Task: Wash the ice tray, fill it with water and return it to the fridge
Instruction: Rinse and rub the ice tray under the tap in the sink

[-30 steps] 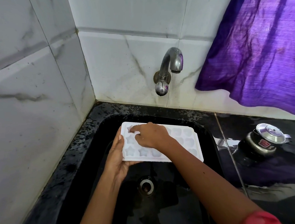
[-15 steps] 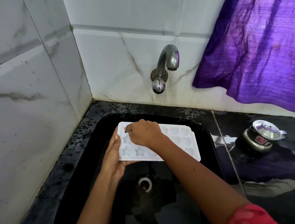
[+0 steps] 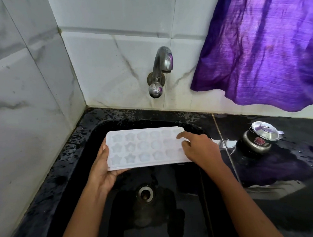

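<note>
A white ice tray [image 3: 145,147] with star and round moulds is held flat over the black sink [image 3: 90,142], below the metal tap [image 3: 160,71]. My left hand [image 3: 101,169] grips its left end from underneath, thumb on the rim. My right hand [image 3: 199,148] rests on the tray's right end with its fingers spread over the moulds there. No water runs from the tap.
The sink's drain [image 3: 144,193] lies under the tray, toward me. A small metal pot with a lid [image 3: 260,138] stands on the wet black counter at the right. A purple cloth [image 3: 267,44] hangs over the counter. Tiled walls close off the left and back.
My right hand has slid from the tray's left moulds to its right end. The tray has levelled out and its left moulds are now uncovered.
</note>
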A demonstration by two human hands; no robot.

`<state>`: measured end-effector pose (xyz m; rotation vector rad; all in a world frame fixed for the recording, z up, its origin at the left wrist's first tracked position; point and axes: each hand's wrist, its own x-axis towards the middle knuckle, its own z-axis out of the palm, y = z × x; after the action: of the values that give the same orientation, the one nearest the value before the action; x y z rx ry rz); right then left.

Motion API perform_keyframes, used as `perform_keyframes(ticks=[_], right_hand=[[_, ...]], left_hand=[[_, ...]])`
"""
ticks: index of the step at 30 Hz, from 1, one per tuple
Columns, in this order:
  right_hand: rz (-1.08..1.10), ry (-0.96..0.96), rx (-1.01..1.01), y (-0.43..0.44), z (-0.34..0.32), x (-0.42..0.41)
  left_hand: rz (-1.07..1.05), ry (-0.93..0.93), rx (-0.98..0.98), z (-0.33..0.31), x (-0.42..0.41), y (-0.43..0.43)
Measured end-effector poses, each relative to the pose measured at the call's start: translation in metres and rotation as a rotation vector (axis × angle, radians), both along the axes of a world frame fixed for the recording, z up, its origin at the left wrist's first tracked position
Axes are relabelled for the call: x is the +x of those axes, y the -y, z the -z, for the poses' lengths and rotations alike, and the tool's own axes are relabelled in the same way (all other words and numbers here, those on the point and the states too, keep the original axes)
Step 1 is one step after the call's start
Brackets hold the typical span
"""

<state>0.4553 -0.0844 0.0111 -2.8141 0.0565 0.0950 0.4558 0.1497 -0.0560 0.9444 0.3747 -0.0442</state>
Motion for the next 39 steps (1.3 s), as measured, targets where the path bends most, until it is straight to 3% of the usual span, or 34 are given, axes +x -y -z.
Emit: perform_keyframes(ticks=[16,39], right_hand=[[-0.078,-0.114,-0.178,0.003,0.001,0.006],[-0.094,-0.095,-0.166,0.003,-0.002,0.001]], left_hand=[[-0.007,-0.008,-0.05,-0.001,-0.003,0.006],[-0.015,-0.039,0.006,-0.008,0.001,0.002]])
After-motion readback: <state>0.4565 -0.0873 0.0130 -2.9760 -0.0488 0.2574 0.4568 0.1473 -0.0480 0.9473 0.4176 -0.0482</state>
